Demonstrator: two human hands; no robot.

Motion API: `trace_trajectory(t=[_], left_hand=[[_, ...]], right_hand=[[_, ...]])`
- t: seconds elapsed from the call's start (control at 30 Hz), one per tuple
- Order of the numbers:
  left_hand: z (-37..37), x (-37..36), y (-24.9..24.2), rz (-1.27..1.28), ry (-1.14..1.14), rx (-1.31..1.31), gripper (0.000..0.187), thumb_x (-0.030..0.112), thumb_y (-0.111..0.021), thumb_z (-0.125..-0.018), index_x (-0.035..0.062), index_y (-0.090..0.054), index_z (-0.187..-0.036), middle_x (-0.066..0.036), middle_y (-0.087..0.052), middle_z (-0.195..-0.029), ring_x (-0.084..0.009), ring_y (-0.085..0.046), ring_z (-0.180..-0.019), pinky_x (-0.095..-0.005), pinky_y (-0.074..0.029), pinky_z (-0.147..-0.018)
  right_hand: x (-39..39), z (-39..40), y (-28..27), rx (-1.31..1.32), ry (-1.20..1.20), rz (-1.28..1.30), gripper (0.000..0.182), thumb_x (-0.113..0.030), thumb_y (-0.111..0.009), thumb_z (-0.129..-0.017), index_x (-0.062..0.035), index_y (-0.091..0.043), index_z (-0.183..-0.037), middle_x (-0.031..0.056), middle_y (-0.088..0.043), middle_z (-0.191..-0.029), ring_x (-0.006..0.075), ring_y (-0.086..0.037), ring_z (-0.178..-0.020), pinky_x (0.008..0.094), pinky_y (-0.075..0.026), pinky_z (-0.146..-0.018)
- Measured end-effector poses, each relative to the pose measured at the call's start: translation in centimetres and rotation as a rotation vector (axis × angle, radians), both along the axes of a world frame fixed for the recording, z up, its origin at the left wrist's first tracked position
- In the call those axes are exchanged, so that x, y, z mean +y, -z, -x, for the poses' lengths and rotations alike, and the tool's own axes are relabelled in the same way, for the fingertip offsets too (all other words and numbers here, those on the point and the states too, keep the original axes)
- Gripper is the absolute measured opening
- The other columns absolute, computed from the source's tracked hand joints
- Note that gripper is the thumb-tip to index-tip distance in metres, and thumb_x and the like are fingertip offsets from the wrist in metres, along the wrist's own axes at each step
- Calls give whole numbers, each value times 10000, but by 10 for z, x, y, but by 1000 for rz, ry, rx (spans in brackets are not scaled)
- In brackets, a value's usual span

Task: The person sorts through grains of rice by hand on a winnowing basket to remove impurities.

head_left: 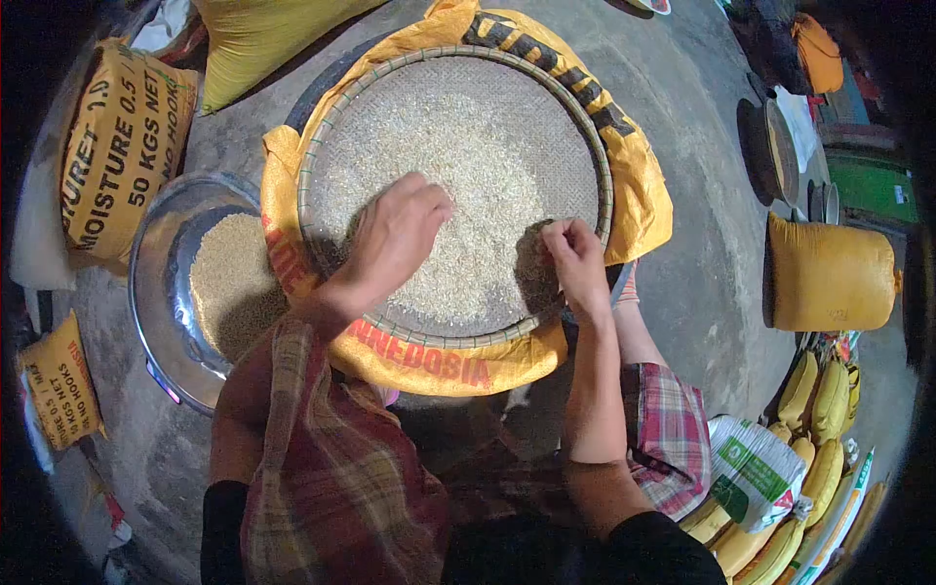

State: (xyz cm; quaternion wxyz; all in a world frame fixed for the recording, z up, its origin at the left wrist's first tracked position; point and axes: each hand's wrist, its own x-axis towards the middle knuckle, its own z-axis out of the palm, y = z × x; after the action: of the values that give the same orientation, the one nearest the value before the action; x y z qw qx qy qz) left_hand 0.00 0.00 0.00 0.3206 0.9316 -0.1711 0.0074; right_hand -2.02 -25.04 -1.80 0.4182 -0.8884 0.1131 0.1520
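Note:
A round woven winnowing tray (575,127) with a bound rim rests on a yellow sack (634,195) in front of me. Pale husked grain, which looks like rice (468,185), is spread over its middle and near side. My left hand (402,229) hovers over the grain at the left, its fingers curled inward; whatever they hold is hidden. Near the right rim, my right hand (577,255) is closed in a pinch, thumb against fingers. Anything between those fingertips is too small to make out.
A metal basin (161,253) of brownish grain stands at the left on the concrete floor (702,117). Printed sacks (127,146) stand beyond it. To the right are a full yellow sack (829,273), a tied white bag (756,468) and several long yellow bundles (829,400).

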Motion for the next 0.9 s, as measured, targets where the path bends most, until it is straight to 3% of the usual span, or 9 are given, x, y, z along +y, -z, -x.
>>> trace_trajectory(t=[0.07,0.17,0.23,0.3,0.37,0.53,0.63,0.73,0.9], left_hand=[[11,2,-7,186,9,226,124,138,-550,-883,56,-618,-819,-70,-612,-835,-172,-580,-708,-265,-442,-628],[11,30,-3,441,-135,651,115,137,-582,-842,25,-584,-816,-78,-600,-788,-130,-579,-745,-273,-450,-648],[6,37,-7,689,-167,793,106,124,-579,-841,17,-580,-849,-67,-600,-802,-120,-575,-750,-258,-451,-653],[-1,41,-11,940,-197,927,109,110,-575,-839,10,-577,-881,-56,-600,-815,-110,-571,-755,-242,-452,-659],[-6,42,-14,1111,-157,947,165,116,-587,-836,-7,-567,-945,-45,-603,-839,-124,-568,-766,-250,-462,-695],[-19,44,-12,1000,-128,882,193,118,-599,-826,-6,-571,-971,-58,-609,-835,-128,-584,-791,-260,-467,-713],[-27,38,-5,628,-186,646,167,127,-628,-808,16,-593,-928,-54,-600,-782,-129,-574,-730,-266,-463,-664],[-22,31,8,282,-139,348,137,131,-673,-770,39,-620,-857,-47,-583,-720,-135,-553,-657,-274,-454,-610],[-2,31,1,259,-22,347,105,109,-681,-730,35,-632,-787,-72,-572,-668,-152,-550,-628,-292,-451,-594]], right_hand=[[4,1,-10,68,324,-926,89,-15,-538,-847,-6,-492,-922,120,-593,-804,169,-571,-689,299,-488,-670],[38,-25,-7,-22,288,-1038,72,5,-516,-852,-8,-484,-915,119,-589,-788,170,-573,-700,290,-486,-663],[49,-46,-3,-26,213,-982,74,-17,-534,-852,3,-524,-923,92,-602,-801,171,-585,-708,271,-479,-663],[65,-66,-2,-253,0,-437,101,-75,-598,-824,4,-597,-887,87,-629,-801,167,-599,-708,281,-478,-666],[79,-80,-5,-264,-48,-286,112,-106,-621,-806,-6,-624,-856,90,-636,-793,160,-600,-700,287,-476,-666],[86,-91,12,-376,-177,30,133,-163,-655,-771,-32,-663,-792,122,-635,-760,151,-603,-688,315,-475,-672],[70,-84,7,-314,-65,-178,124,-136,-629,-796,-13,-636,-787,107,-637,-761,156,-599,-676,302,-472,-641],[53,-70,-8,35,262,-910,33,-41,-537,-847,-17,-518,-839,100,-612,-798,157,-581,-655,253,-479,-612],[34,-57,6,-34,325,-859,47,-27,-549,-838,-8,-537,-879,90,-614,-798,138,-577,-653,235,-474,-596]])
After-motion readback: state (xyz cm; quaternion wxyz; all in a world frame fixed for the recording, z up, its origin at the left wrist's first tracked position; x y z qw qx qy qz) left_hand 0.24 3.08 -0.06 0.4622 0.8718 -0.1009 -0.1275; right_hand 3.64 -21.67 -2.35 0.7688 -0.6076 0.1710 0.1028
